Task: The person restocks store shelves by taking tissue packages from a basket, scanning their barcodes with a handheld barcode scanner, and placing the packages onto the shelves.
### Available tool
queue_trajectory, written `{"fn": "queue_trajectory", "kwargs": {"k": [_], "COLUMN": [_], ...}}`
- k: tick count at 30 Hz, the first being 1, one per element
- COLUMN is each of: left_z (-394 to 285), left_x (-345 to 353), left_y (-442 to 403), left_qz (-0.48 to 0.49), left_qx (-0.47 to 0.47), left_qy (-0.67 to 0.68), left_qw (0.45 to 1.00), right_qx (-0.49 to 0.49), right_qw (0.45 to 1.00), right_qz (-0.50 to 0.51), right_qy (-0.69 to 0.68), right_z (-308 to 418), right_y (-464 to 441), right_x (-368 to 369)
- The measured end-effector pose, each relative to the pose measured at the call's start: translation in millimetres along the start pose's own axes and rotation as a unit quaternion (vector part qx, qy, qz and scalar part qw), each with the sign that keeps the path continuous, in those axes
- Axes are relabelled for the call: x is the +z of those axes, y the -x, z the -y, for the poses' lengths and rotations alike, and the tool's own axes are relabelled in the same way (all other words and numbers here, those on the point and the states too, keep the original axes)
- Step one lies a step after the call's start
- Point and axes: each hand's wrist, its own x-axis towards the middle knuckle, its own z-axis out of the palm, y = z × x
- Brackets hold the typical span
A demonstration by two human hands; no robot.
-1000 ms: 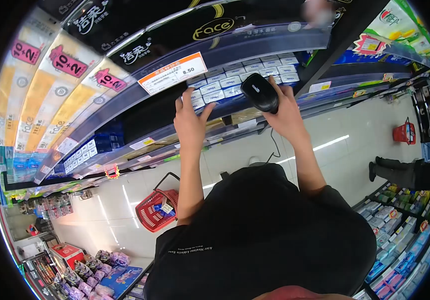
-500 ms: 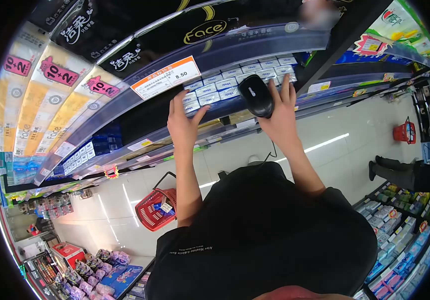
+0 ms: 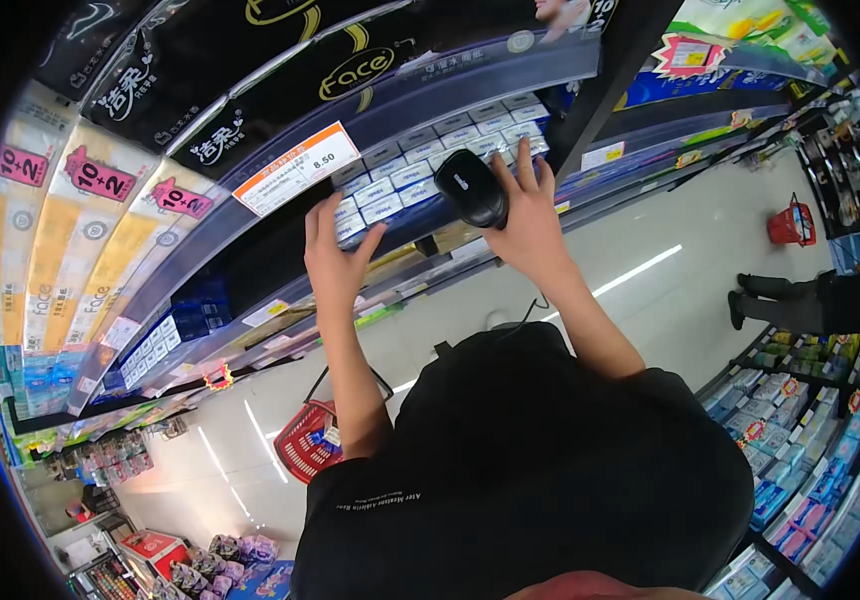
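Small white and blue packs [image 3: 382, 200] sit in stacked rows on a shelf under a price label [image 3: 297, 168]. My left hand [image 3: 338, 250] is at the left end of the rows, thumb and fingers spread against the end packs. A black handheld scanner [image 3: 471, 187] with a cable lies over the middle of the packs. My right hand [image 3: 530, 215] is wrapped round the scanner's handle, with some fingers stretched over the packs at the right end. The handle is mostly hidden by the palm.
Large tissue packages [image 3: 80, 225] fill the shelf at the left. A red basket [image 3: 308, 440] with items stands on the floor below my left arm. At the far right are another person's legs [image 3: 785, 305] and a second red basket [image 3: 792, 224]. Stocked shelves [image 3: 800, 430] stand lower right.
The view has shifted, so the shelf and packs appear farther left and slightly lower. Both hands stay at the rows, and the scanner remains in my right hand.
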Motion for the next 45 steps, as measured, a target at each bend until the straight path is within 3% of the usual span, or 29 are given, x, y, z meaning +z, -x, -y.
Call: {"fn": "queue_trajectory", "kwargs": {"k": [4, 6, 8, 9, 11, 15, 16, 18, 20, 22, 24, 28, 31, 38, 40, 42, 45], "left_z": [6, 5, 11, 14, 18, 22, 24, 26, 26, 25, 24, 33, 33, 23, 27, 26, 30], "left_x": [0, 1, 7, 10, 14, 12, 11, 10, 8, 4, 1, 2, 9, 18, 18, 17, 19], "left_y": [2, 1, 4, 6, 8, 9, 10, 10, 9, 11, 11, 11, 11, 10, 10, 11, 11], "left_qz": [0.036, 0.038, 0.012, 0.011, 0.009, -0.013, -0.007, -0.01, -0.009, -0.007, 0.012, 0.03, 0.036, 0.002, -0.004, -0.013, -0.011], "left_qx": [-0.038, -0.048, -0.029, -0.031, -0.071, -0.039, -0.044, -0.043, -0.046, -0.045, -0.105, -0.085, -0.11, -0.11, -0.1, -0.092, -0.089], "left_qy": [0.016, 0.03, 0.025, 0.025, 0.13, 0.121, 0.119, 0.13, 0.132, 0.133, 0.189, 0.21, 0.23, 0.206, 0.195, 0.2, 0.197], "left_qw": [0.998, 0.998, 0.999, 0.999, 0.989, 0.992, 0.992, 0.991, 0.99, 0.99, 0.976, 0.974, 0.966, 0.972, 0.976, 0.975, 0.976], "right_qx": [0.012, -0.02, -0.059, -0.033, -0.015, -0.063, -0.015, 0.052, 0.131, 0.149, 0.174, 0.134, 0.189, 0.175, 0.18, 0.188, 0.156], "right_qw": [0.997, 1.0, 0.995, 0.994, 0.995, 0.992, 0.991, 0.992, 0.952, 0.934, 0.939, 0.947, 0.928, 0.912, 0.941, 0.945, 0.969], "right_qz": [0.077, 0.02, -0.035, 0.002, 0.046, 0.072, 0.112, 0.058, 0.145, 0.091, 0.062, 0.111, 0.097, 0.156, 0.041, 0.058, 0.002], "right_qy": [0.007, 0.011, -0.073, -0.108, -0.088, -0.087, -0.068, -0.099, -0.237, -0.31, -0.291, -0.269, -0.307, -0.336, -0.284, -0.261, -0.193], "right_z": [4, 7, 16, 19, -7, -67, -79, -94, -65, -64, -43, -52, -32, -45, -46, -76, -97], "right_y": [-10, -24, -48, -65, -102, -155, -162, -168, -157, -154, -149, -158, -146, -149, -154, -176, -194], "right_x": [-30, -29, -34, -36, -9, 34, 38, 48, 13, 12, 4, 13, 8, 5, 2, 10, 23]}}
